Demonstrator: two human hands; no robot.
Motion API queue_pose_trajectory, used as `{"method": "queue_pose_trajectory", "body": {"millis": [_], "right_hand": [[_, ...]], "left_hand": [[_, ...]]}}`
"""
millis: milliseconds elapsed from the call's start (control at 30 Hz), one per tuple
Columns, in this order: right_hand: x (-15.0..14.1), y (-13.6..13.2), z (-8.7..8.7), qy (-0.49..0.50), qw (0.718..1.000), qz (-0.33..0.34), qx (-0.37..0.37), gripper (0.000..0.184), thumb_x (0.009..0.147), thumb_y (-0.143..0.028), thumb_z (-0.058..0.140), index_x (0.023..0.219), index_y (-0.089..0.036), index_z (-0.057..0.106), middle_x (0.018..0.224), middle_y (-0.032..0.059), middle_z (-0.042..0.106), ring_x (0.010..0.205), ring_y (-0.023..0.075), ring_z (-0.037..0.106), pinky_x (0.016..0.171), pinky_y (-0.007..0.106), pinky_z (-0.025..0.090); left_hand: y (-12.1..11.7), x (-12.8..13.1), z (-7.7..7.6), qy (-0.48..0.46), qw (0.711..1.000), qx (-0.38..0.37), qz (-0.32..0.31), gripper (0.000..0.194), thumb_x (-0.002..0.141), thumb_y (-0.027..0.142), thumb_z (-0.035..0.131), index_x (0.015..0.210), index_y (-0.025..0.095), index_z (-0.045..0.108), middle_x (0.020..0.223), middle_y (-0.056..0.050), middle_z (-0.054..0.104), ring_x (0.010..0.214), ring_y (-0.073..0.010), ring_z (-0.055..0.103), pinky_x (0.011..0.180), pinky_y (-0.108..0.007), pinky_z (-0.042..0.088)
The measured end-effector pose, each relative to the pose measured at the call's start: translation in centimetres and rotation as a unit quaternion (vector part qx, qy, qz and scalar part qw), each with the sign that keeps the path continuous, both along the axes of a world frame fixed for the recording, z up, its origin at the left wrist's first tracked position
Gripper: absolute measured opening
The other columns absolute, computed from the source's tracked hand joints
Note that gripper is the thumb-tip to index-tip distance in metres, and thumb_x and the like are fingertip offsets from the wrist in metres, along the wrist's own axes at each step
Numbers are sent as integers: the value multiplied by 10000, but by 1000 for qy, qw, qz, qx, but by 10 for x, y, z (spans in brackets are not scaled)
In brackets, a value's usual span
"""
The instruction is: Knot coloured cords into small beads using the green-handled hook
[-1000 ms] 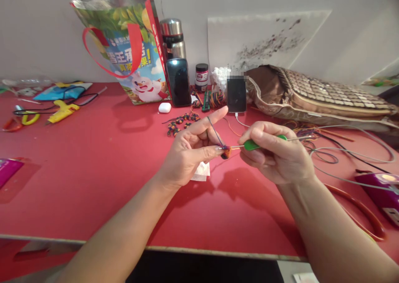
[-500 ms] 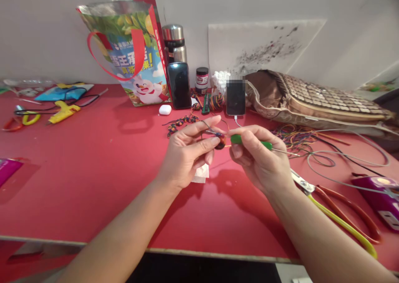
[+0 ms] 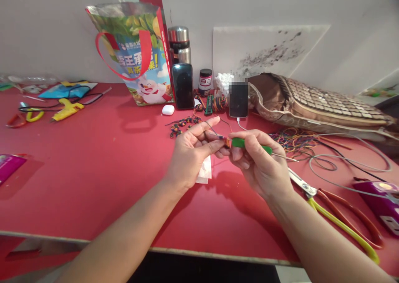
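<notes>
My left hand (image 3: 191, 156) pinches a small multicoloured crochet piece (image 3: 227, 142) between thumb and fingers, its index finger raised with a dark yarn strand (image 3: 212, 128) running over it. A crochet hook with a green handle (image 3: 238, 143) is gripped in my right hand (image 3: 264, 162); its thin metal rear end sticks out to the right. The hook's working tip is at the piece and hard to make out. Both hands meet above the red table (image 3: 102, 183). Behind them lies a knotted dark multicoloured strand (image 3: 183, 125).
White paper (image 3: 205, 173) lies under my left hand. Large scissors (image 3: 308, 189) rest by my right forearm, near tangled yarn (image 3: 286, 139) and a purple power socket (image 3: 378, 200). Two phones (image 3: 183, 87), an earbud case (image 3: 168, 109) and a printed bag (image 3: 140, 58) stand behind. A yellow glue gun (image 3: 66, 109) lies left.
My right hand has come closer to my left, and its fingers now meet the crochet piece, which has turned and is more covered. The whole view has shifted slightly.
</notes>
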State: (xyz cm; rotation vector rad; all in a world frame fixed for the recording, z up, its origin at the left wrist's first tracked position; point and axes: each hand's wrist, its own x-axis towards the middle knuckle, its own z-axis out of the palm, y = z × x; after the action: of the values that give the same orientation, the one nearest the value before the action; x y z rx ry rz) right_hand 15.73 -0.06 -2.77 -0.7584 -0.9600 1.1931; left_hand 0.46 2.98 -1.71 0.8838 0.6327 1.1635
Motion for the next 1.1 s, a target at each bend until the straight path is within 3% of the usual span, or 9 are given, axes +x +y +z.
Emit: {"method": "queue_pose_trajectory", "body": {"millis": [167,300,400,500,633,700,900,1100], "right_hand": [[-2,4,-5,4,1000,-25,11,310,888,-531,850,915,-224,815,617,-30,631,480,77,434,480,246,405],[-1,4,-8,-18,999,-23,12,316,908,-537,832,931,-222,813,624,-24,631,511,93,491,472,238,400],[-3,2,-10,-73,995,-67,27,321,924,-535,810,940,-214,809,638,-18,642,534,111,538,470,242,437],[-9,-2,-14,-157,973,-152,75,281,977,-488,758,968,-210,794,718,1,706,587,128,622,542,266,545],[-13,-5,-22,-250,932,-213,152,219,1028,-423,700,1064,-223,781,882,41,788,718,164,714,667,314,624],[-11,-5,-25,-249,934,-201,161,223,1018,-429,718,1085,-227,784,878,40,786,719,166,709,670,318,614],[-3,-1,-23,-93,987,-85,101,237,1004,-452,748,1046,-230,819,697,-6,694,597,127,582,545,266,491],[-5,0,-19,-51,994,-71,62,260,980,-483,766,1003,-234,838,665,-2,685,556,120,528,518,267,445]], "left_hand": [[-4,4,1,10,999,21,26,422,761,152,924,1164,213,816,773,52,682,677,-115,732,722,-268,588],[-5,5,3,14,999,12,29,486,702,164,970,1162,216,822,750,71,673,632,-94,705,678,-244,571],[-7,7,3,25,999,2,41,562,663,128,979,1195,204,815,730,75,676,610,-88,678,651,-240,552],[-9,10,1,23,998,-17,54,629,661,109,968,1259,191,792,727,64,687,638,-102,676,653,-251,537],[-5,10,-3,-9,998,-48,25,500,674,157,972,1150,170,821,703,49,671,613,-88,617,628,-250,495],[-1,6,-4,-23,998,-59,-1,440,668,148,974,1085,175,836,713,48,665,598,-75,593,626,-246,493],[8,-5,-1,-32,997,-57,-35,431,631,85,966,1034,202,870,713,54,630,570,-61,550,571,-243,461],[7,-6,1,-21,998,-53,-32,400,656,101,954,1030,220,879,714,36,628,596,-73,513,554,-254,407]]}}
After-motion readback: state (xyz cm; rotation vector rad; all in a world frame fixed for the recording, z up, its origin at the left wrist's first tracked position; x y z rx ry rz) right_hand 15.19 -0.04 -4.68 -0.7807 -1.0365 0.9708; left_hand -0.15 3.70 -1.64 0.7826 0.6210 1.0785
